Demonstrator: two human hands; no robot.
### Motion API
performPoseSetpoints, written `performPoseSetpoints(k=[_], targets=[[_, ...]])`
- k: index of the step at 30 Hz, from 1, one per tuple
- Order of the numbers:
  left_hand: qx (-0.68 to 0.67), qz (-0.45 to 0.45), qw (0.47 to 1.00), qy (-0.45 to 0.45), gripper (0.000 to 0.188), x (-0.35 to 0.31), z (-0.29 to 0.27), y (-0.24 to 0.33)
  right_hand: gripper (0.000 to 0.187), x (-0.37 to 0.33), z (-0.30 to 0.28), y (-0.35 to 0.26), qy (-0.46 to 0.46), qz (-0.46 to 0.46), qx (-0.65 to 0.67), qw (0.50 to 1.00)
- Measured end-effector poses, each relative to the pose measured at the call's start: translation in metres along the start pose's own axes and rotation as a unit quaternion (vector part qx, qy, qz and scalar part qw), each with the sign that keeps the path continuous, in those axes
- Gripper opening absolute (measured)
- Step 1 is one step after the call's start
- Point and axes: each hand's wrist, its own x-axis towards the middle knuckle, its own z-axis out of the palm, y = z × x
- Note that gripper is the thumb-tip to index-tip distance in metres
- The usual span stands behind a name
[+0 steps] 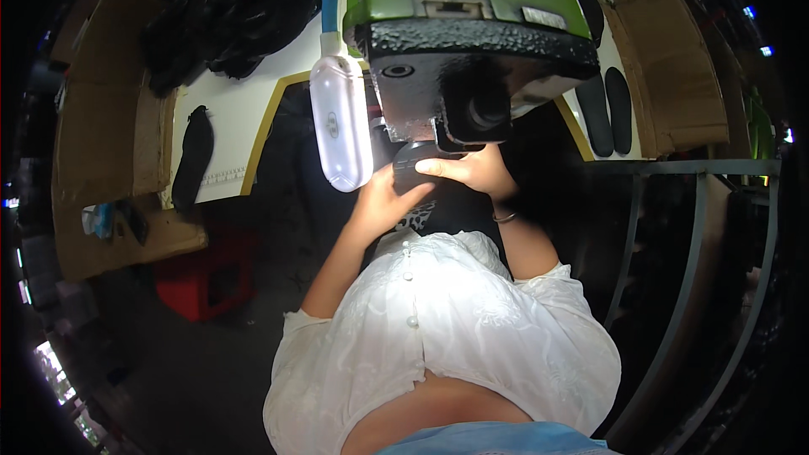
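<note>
A black shoe sole (pixel 409 164), its rounded end showing, is held between my two hands beneath the head of a green machine (pixel 472 0). My left hand (pixel 386 202) grips it from the left and below, thumb pointing inward. From the right, my right hand (pixel 472 172) presses its thumb along the sole's near face, its other fingers mostly hidden behind the sole and under the machine. The machine's black underside (pixel 480 76) hides the sole's far part. Just left of the sole hangs a white oblong lamp (pixel 340 122) on a blue stem.
A black pile (pixel 236 17) lies on the white table (pixel 240 109) at the far left, with one dark sole (pixel 195 152) nearer. Two more dark soles (pixel 594 118) lie at right. Cardboard walls (pixel 105 118) edge the table. A red stool (pixel 202 282) and metal frame (pixel 699 244) stand below.
</note>
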Motion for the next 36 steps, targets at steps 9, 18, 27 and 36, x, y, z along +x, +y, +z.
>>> performPoseSetpoints(k=[9,18,27,36], targets=[[-0.328,-0.028,0.938,0.108,0.023,0.009,0.017,0.037,0.037,-0.048,-0.038,0.04,-0.161,0.239,-0.114,0.951],[-0.248,0.025,0.961,0.119,0.027,-0.001,-0.006,0.012,0.032,-0.045,-0.078,0.021,0.095,0.039,0.123,0.987],[-0.242,0.007,0.957,0.158,0.031,-0.031,-0.066,-0.03,0.06,-0.005,-0.005,-0.006,0.032,-0.009,0.025,0.999],[0.015,-0.099,0.993,-0.058,0.033,-0.016,-0.023,-0.035,0.077,0.002,0.015,-0.004,0.027,-0.08,-0.149,0.985]])
